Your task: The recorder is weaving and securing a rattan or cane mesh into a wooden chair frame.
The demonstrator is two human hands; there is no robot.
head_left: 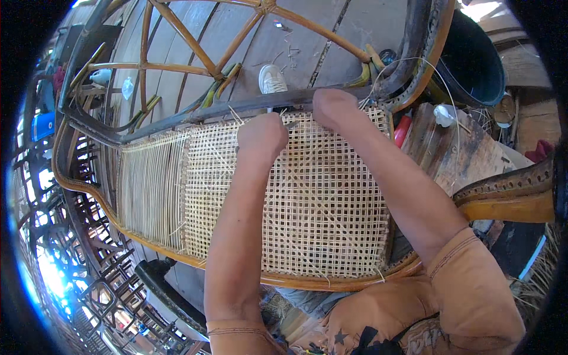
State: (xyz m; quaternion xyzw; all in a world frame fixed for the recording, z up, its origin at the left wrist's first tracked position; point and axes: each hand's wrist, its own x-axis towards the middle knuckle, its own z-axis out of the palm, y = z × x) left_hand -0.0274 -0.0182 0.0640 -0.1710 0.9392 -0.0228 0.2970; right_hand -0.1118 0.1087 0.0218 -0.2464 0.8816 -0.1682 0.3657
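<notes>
A cane-woven panel [319,236] of pale strips in open squares stretches across a curved rattan frame [219,110] in front of me. At its far edge, my left hand [262,136] is closed over the weave. A small dark pointed tip shows beside its fingers, but what it grips is mostly hidden. My right hand [335,108] is bent into a closed shape at the far rail, its fingers turned away from view. A thin cane strand [441,74] rises near that hand and loops off to the right. Short strip ends poke up along the far edge.
Parallel strands without cross weave [151,183] fill the panel's left part. A dark bucket [473,62] stands at the far right, near a red-handled object [403,130] and a wooden board [432,148]. A white shoe [272,80] is on the plank floor beyond the rail.
</notes>
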